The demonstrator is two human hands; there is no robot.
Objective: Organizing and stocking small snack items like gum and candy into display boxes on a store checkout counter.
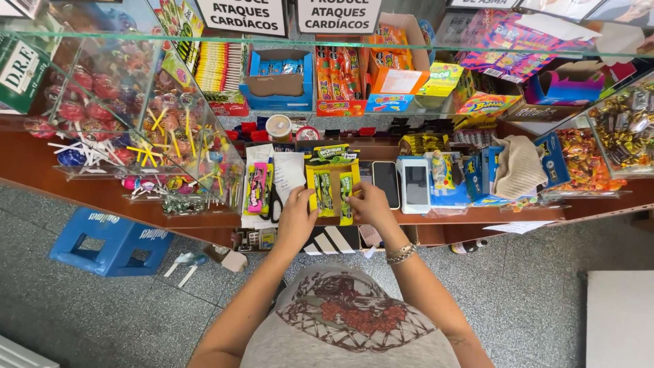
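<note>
A yellow display box (332, 184) with green candy packets in it lies on the brown wooden counter (477, 216). My left hand (298, 217) rests against the box's left near corner, fingers curled on its edge. My right hand (368, 204), with a metal bracelet on the wrist, grips the right near corner of the same box. Both hands hold the box from the near side.
A black phone (386, 182) and a white card terminal (414, 182) lie right of the box. Pink candy packets (257, 188) and paper lie to its left. Glass cases with lollipops (129, 116) stand left, wrapped sweets (616, 129) right. A blue crate (112, 240) sits on the floor.
</note>
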